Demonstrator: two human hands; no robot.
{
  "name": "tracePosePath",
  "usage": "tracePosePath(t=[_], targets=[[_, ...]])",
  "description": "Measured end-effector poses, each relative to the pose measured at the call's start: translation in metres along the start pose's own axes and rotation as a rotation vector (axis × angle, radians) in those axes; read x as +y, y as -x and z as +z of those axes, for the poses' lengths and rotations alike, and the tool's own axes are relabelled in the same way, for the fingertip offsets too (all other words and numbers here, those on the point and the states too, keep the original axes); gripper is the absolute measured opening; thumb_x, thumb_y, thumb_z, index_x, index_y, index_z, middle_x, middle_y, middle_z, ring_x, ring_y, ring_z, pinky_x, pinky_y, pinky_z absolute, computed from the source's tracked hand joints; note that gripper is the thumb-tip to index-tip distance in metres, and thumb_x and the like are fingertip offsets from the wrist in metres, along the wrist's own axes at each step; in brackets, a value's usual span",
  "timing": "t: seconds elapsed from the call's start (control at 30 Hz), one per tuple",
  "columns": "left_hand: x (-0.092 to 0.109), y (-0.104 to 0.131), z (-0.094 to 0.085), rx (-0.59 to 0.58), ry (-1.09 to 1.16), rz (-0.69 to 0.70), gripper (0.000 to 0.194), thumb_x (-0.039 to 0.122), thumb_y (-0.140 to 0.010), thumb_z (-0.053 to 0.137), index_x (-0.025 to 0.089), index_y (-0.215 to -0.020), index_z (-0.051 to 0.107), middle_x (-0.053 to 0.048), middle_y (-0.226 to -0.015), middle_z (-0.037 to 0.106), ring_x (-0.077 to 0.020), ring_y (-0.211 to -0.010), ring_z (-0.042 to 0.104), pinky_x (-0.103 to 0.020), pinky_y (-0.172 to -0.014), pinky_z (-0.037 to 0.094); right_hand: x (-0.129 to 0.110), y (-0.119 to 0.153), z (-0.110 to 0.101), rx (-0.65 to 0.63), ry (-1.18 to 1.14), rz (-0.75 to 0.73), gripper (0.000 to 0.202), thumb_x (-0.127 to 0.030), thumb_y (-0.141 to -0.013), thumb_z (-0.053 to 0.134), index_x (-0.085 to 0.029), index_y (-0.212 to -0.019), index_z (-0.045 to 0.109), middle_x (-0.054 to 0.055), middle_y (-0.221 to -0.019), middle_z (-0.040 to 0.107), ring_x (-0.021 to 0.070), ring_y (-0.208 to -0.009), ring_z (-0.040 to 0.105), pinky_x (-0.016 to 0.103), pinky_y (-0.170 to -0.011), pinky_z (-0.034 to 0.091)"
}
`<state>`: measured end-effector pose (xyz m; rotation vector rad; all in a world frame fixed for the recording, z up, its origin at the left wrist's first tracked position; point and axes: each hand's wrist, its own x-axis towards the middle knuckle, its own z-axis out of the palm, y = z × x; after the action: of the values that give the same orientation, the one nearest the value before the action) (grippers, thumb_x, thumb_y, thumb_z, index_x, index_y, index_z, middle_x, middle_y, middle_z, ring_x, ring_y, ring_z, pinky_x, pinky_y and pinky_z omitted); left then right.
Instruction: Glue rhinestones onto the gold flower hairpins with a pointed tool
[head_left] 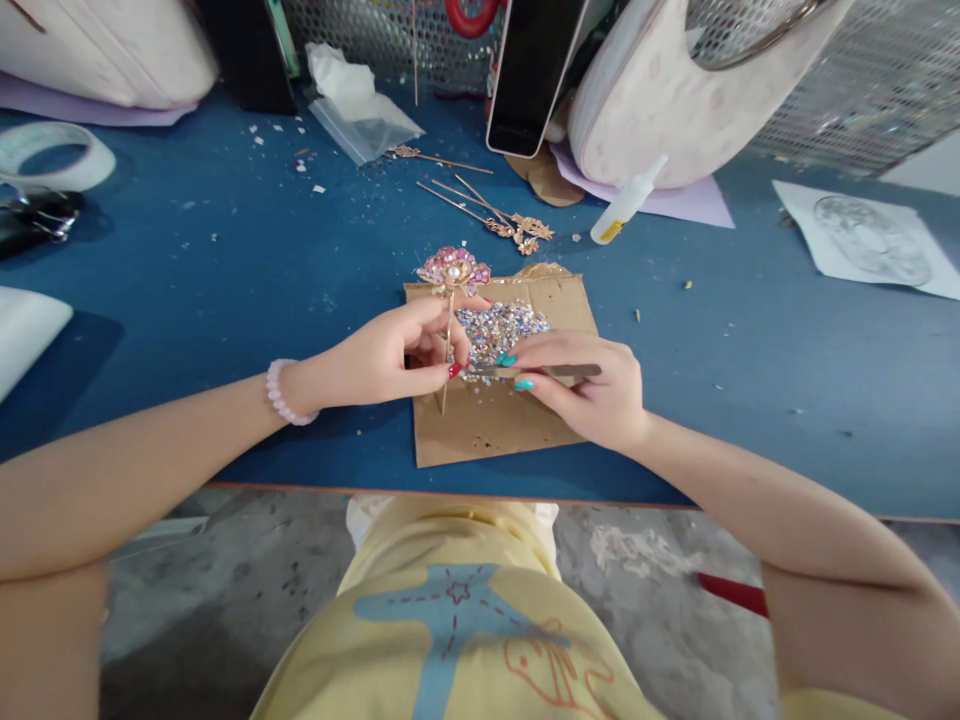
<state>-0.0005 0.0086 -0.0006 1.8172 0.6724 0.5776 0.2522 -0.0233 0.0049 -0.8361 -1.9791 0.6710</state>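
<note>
Starting at the left edge of the tabletop (210, 260), we're seeing a tape roll (97, 165) lying flat, while a pale bag (142, 60) is standing toward the far left corner. Moving right, a clear plastic bag (367, 130) is lying near the far edge. And here we're watching the left hand (382, 350) pinching a flower hairpin (453, 272) by its stem, between thumb and fingers; the pink head is pointing toward the far edge, its stem crossing the left part of a cardboard sheet (480, 430) near the tabletop's near edge. On that sheet, glittering stones (514, 325) are lying heaped. Beyond it, loose gold hairpins (531, 230) are lying crossed, and a phone (525, 85) is standing toward the far edge. Now the right hand (604, 395) is gripping tweezers (574, 370), tips pointing at the left fingertips; whether they're pinching a stone, we're not able to tell. Farther right, a small bottle (622, 208) is resting before a white handbag (637, 110), and a printed paper (870, 240) is lying toward the far right corner.
</note>
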Motion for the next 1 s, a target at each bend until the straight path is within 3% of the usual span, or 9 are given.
tracePosePath(t=[0.63, 1.0], targets=[[-0.0003, -0.0013, 0.0000, 0.016, -0.024, 0.000, 0.062, 0.012, -0.085, 0.060, 0.020, -0.144, 0.043, -0.002, -0.095, 0.064, -0.0090, -0.067, 0.056, -0.021, -0.062, 0.050, 0.0010, 0.0002, 0.0003, -0.010, -0.005, 0.036, 0.011, -0.028, -0.086, 0.070, -0.026, -0.087, 0.081, 0.002, -0.090, 0.081, 0.0176, -0.087, 0.078, 0.031, -0.085, 0.064], [0.0020, -0.0007, -0.0002, 0.019, 0.004, -0.024, 0.062, 0.012, -0.085, 0.061, 0.019, -0.143, 0.043, -0.002, -0.096, 0.064, -0.0094, -0.069, 0.057, -0.022, -0.063, 0.051, 0.0022, 0.0002, 0.0005, 0.005, -0.010, -0.017, 0.011, -0.022, -0.085, 0.071, -0.025, -0.089, 0.081, 0.001, -0.090, 0.082, 0.0169, -0.088, 0.078, 0.029, -0.085, 0.064]])
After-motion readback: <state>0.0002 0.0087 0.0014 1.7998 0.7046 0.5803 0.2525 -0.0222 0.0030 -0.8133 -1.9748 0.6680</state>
